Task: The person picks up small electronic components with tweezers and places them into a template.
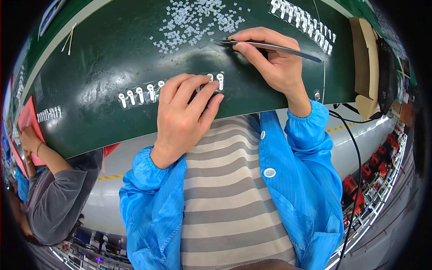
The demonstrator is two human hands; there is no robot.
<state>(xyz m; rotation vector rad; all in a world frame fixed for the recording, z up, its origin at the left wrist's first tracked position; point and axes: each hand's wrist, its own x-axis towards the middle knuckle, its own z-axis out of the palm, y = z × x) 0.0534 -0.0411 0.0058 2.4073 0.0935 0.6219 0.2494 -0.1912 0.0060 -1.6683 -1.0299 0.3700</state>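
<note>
At frame centre on the dark green table [103, 63], your left hand [184, 112] presses flat on the clear strip of white keyhole-shaped tabs [148, 93] while your right hand [272, 60] pinches slim grey metal tweezers [270, 46].

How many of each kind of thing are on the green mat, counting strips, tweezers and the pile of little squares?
Strips of white tabs: 3, one under the left hand at, one top right, one far left
Tweezers, in the right hand: 1
Pile of small squares: 1
Total: 5

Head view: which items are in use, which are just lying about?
In use:
- tweezers in right hand
- strip of white parts under left hand
- pile of small white squares

Lying about:
- second strip
- cardboard piece
- black cable
</note>
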